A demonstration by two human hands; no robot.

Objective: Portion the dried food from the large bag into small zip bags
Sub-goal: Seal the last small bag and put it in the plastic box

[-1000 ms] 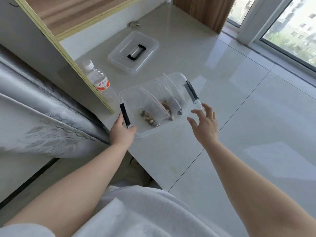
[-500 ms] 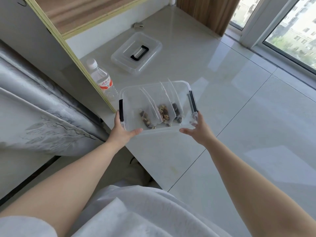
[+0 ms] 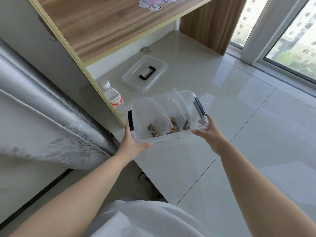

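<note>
Right hand (image 3: 209, 134), free a second ago, now grips right end of clear box (image 3: 164, 139) under black latch; left hand (image 3: 132, 142) holds left end, thumb along front wall. Box between hands, apparently lifted off floor. Small zip bags (image 3: 162, 117) upright inside, dried food at bottoms. Keep box level, grip even, so bags don't tip. Lid (image 3: 145, 73) lies beyond hands; bottle (image 3: 113, 98) just beyond left hand.

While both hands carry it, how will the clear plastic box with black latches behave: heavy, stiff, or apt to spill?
The clear plastic box with black latches probably feels light: it holds only small zip bags with a little dried food. Its walls look rigid, so likely stiff. Its clear lid lies apart, so tilting might spill bags.
</note>
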